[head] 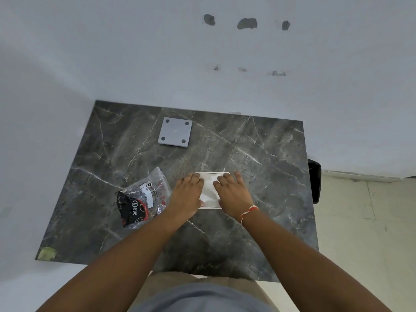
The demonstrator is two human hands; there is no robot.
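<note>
Two palms down on white folded tissue (210,188), centre of frame on marble table (258,154): my left hand (188,194), right hand (231,193), fingers straight, gripping nothing. Risk: uneven push could skew crease; thin paper may slide or tear on slick stone.

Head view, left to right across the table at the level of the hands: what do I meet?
tissue packet → left hand → white paper napkin → right hand → black bin

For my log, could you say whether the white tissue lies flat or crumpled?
Flat: the white tissue lies as a rectangle on the table, the left hand and right hand resting on its sides.
</note>
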